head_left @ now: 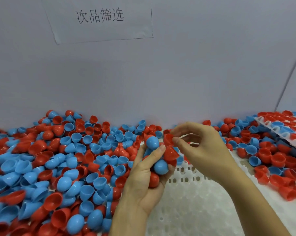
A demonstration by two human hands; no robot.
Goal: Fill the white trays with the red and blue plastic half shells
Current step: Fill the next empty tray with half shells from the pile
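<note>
Curled fingers of the left hand (pixel 149 174) cradle a handful of half shells (pixel 160 165), red and blue mixed, with the thumb pressed over the top of the bunch. Just above it, the right hand (pixel 203 150) pinches a single red half shell (pixel 168 139) between thumb and forefinger, its other fingers loosely bent behind. The pinched shell sits right beside a blue half shell (pixel 152 142) at the top of the left hand's bunch; whether the two touch is hard to tell.

Both hands hover over a white tray (pixel 195 201) in front of the person; its visible pockets look unfilled, though the view there is blurred. A loose heap of red and blue shells (pixel 67 159) spreads across the surface to the left and behind the hands, and more lie to the right of the tray. At the far right, a second white tray (pixel 280 133) rests tilted on the pile, its pockets holding red and blue shells. Behind everything stands a pale wall (pixel 195 74) with a paper sign (pixel 99 17) bearing printed Chinese characters.
</note>
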